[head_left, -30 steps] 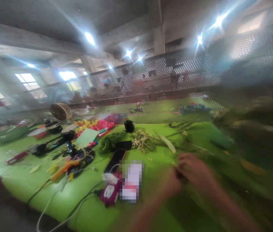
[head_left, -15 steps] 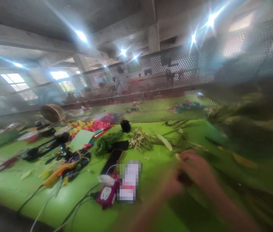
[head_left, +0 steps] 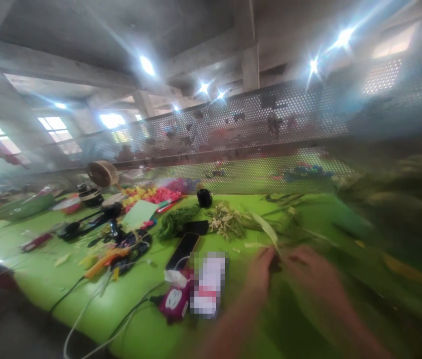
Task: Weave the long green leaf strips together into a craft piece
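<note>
My left hand (head_left: 259, 271) is closed, thumb and fingers pinched at the lower end of a long pale green leaf strip (head_left: 265, 228). Right beside it my right hand (head_left: 310, 269) has its fingers bent together on the same strip, which seems to run on down between both hands. Blur hides the exact fingertips. Beyond the hands lie a bunch of pale, dried-looking plant pieces (head_left: 227, 222) and a dark green leafy clump (head_left: 177, 222). Long thin stalks spread over the green tabletop (head_left: 151, 319) behind the right hand.
Left of my hands lie a dark phone (head_left: 184, 251), a magenta box (head_left: 175, 301) with cables and a blurred-out white item (head_left: 209, 286). Farther left are an orange glue gun (head_left: 108, 260) and pink and yellow pieces (head_left: 166, 195). A perforated metal screen (head_left: 233, 129) stands behind; leafy bundles (head_left: 397, 194) rise at right.
My view has turned slightly left, so the scene has shifted rightward. My hands, crossed close over each other before, are now side by side, with the strip visible between them.
</note>
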The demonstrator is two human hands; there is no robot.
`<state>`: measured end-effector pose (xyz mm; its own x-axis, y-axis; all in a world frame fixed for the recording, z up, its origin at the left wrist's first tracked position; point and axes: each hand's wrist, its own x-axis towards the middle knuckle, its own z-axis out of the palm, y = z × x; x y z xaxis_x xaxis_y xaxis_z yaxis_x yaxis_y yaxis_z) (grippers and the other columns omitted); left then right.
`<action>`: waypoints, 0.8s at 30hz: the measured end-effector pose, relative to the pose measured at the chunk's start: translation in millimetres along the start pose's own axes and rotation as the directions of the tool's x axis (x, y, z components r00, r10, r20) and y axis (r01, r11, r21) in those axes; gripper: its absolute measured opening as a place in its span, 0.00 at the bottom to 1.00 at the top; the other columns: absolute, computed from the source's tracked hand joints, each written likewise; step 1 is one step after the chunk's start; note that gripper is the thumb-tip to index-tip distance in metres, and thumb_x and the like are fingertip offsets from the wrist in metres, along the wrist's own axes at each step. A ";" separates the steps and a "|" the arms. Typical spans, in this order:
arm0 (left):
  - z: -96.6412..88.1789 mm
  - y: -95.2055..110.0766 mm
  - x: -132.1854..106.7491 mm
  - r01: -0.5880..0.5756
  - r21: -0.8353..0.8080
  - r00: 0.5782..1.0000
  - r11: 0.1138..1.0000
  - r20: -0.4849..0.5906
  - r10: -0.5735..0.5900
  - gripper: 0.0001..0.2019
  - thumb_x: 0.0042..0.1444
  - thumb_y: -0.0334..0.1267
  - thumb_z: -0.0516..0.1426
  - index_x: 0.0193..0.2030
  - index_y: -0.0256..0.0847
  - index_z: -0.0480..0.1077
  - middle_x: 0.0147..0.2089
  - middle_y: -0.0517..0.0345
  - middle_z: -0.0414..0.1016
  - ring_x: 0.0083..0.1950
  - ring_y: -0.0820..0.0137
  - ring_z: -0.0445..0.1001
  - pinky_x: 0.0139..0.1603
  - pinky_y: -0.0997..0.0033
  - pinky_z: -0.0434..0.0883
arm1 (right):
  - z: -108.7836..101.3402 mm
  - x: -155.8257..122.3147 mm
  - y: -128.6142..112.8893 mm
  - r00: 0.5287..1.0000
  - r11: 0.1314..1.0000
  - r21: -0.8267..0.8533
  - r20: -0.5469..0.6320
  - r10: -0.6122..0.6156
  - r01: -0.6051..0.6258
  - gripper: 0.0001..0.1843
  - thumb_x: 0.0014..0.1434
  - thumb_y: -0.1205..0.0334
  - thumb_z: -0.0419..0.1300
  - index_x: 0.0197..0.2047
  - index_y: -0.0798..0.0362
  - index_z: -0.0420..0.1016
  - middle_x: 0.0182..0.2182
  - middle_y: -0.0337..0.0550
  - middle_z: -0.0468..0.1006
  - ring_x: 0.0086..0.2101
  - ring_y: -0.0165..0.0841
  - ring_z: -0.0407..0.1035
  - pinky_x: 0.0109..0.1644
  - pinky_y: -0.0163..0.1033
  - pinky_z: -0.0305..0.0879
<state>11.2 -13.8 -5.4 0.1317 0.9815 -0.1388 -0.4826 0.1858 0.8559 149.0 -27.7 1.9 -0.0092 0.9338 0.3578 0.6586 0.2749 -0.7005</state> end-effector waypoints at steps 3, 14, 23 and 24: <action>-1.4 -0.4 1.0 -0.009 -0.009 0.999 1.000 0.047 0.010 0.18 0.45 0.48 0.62 0.37 0.35 0.74 0.34 0.52 0.73 0.35 0.70 0.69 0.37 0.71 0.64 | 3.0 0.4 1.7 1.000 0.999 -0.036 0.021 -0.015 0.016 0.15 0.56 0.50 0.54 0.31 0.49 0.76 0.32 0.44 0.77 0.37 0.39 0.72 0.38 0.41 0.64; -8.7 -8.0 11.6 -0.100 0.263 0.994 0.960 -0.020 0.109 0.16 0.44 0.48 0.62 0.28 0.34 0.74 0.24 0.57 0.68 0.26 0.74 0.62 0.29 0.73 0.57 | 7.0 2.3 7.2 0.993 0.999 -0.043 0.119 -0.002 0.007 0.11 0.56 0.57 0.54 0.27 0.50 0.74 0.28 0.41 0.75 0.33 0.36 0.71 0.35 0.38 0.63; -14.0 2.4 9.6 0.036 0.243 0.999 0.969 -0.006 -0.036 0.21 0.43 0.53 0.61 0.32 0.34 0.75 0.30 0.52 0.72 0.31 0.70 0.66 0.35 0.70 0.62 | -12.2 5.0 -2.0 0.990 0.980 0.145 0.058 0.132 -0.139 0.14 0.56 0.52 0.52 0.33 0.49 0.74 0.32 0.41 0.79 0.34 0.36 0.72 0.37 0.38 0.64; -13.6 4.0 8.7 0.046 0.220 0.999 0.974 -0.010 -0.045 0.21 0.43 0.53 0.61 0.32 0.33 0.75 0.30 0.52 0.72 0.32 0.70 0.67 0.36 0.70 0.63 | -14.4 5.8 -2.4 0.987 0.971 0.176 0.051 0.155 -0.161 0.14 0.56 0.51 0.52 0.35 0.49 0.74 0.34 0.42 0.80 0.35 0.37 0.72 0.38 0.39 0.65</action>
<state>-1.4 -3.9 -10.0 0.1443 0.9727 -0.1820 -0.2740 0.2160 0.9372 158.2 -26.3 14.5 0.0547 0.9754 0.2133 0.5091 0.1566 -0.8464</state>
